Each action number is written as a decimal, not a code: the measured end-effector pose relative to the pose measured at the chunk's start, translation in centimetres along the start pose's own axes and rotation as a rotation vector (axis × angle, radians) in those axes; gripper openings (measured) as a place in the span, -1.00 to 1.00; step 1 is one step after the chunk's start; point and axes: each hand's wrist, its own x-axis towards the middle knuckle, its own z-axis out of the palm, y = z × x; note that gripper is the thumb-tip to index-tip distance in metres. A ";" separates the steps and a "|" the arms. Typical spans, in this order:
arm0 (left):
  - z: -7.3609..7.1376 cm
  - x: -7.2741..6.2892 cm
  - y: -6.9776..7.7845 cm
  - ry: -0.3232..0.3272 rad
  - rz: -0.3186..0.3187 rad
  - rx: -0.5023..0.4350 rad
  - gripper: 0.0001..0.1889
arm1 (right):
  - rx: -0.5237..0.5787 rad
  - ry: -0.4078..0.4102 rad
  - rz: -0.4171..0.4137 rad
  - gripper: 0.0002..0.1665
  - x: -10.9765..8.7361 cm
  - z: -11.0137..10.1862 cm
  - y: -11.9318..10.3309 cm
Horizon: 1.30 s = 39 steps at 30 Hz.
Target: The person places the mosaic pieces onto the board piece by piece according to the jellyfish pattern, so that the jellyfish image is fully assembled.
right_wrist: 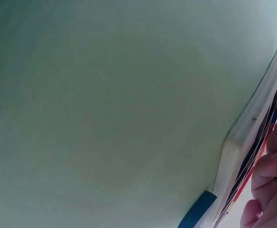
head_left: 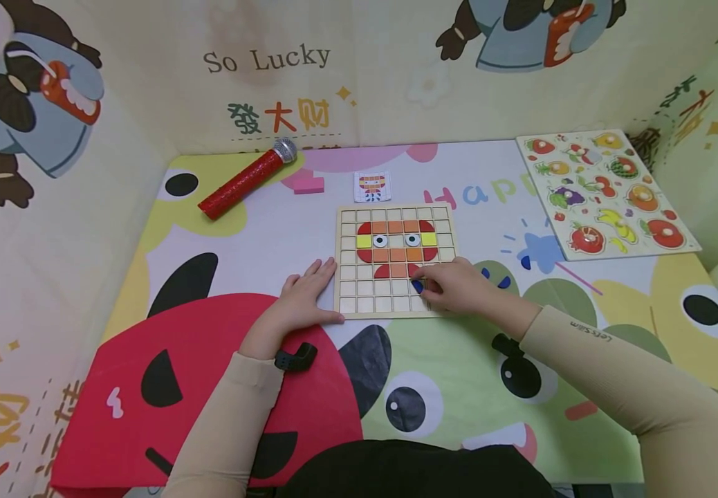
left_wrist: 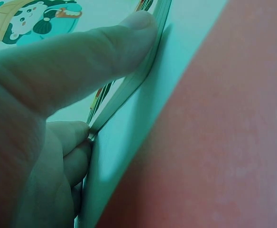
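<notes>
A wooden grid board (head_left: 353, 303) lies on the table with red, orange and yellow tiles and two eye tiles set into a face pattern. My left hand (head_left: 306, 294) rests beside it, fingers extended, touching its left edge; in the left wrist view the thumb (left_wrist: 105, 57) lies against the board's rim. Over the lower right of the grid, my right hand (head_left: 455, 285) pinches a blue rounded tile (head_left: 418, 286) just below the red row. A blue tile (right_wrist: 198, 209) also shows beside the board in the right wrist view. The right fingertips are partly cut off there.
Behind the board lies a small pattern card (head_left: 372, 187), with pink blocks (head_left: 308, 184) to its left. Farther left is a red glittery microphone (head_left: 247, 180). Loose blue tiles (head_left: 504, 282) lie right of the board. A fruit picture board (head_left: 608, 194) occupies the back right.
</notes>
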 end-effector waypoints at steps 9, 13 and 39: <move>-0.1 -0.1 -0.1 -0.001 0.006 -0.006 0.10 | 0.016 -0.016 -0.021 -0.69 -0.1 0.0 -0.1; -0.1 -0.1 -0.1 -0.002 0.004 -0.006 0.10 | 0.025 -0.016 -0.012 -0.70 -0.1 0.0 -0.1; 0.1 0.2 -0.1 -0.011 -0.019 0.008 0.11 | 0.082 0.151 0.159 -0.67 -4.9 -2.7 7.0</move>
